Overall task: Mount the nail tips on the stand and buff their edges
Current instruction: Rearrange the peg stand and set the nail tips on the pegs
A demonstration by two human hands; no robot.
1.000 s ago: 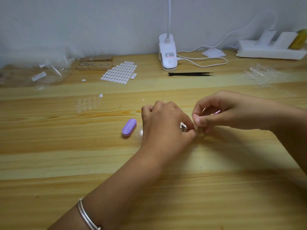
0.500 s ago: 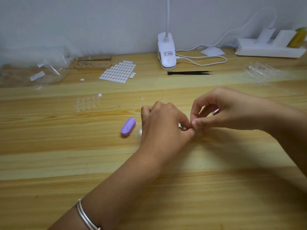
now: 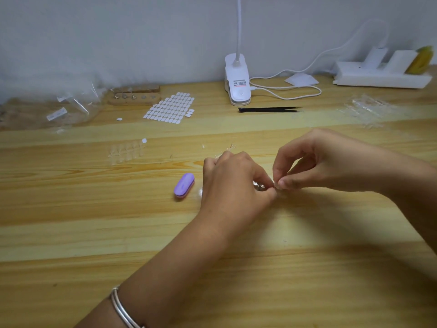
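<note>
1. a pale wooden plank table (image 3: 94,233) is filling the view, running back to a grey wall.
2. the left hand (image 3: 234,185), a silver bangle (image 3: 123,308) on its wrist, is curling closed near the table's middle.
3. the right hand (image 3: 331,162) is meeting it fingertip to fingertip, thumb and forefinger pinching together.
4. a white clip lamp (image 3: 237,84) is standing at the back edge, with a white power strip (image 3: 378,78) well to its right.
5. a sheet of white oval adhesive tabs (image 3: 170,107) is lying left of the lamp, just beside a wooden stand block with metal studs (image 3: 133,97).
6. slim black pointed tweezers (image 3: 269,109) are lying in front of the lamp.
7. a row of loose clear nail tips (image 3: 125,152) is lying well left of the hands.
8. a purple oval buffer block (image 3: 184,185) is lying just left of the left hand, not touching it.
9. a small shiny metal holder (image 3: 259,185) is sitting gripped in the left fingers.
10. what looks like a tiny clear nail tip (image 3: 276,184) is being pinched by the right fingertips against that holder, though it is too small to be sure.
</note>
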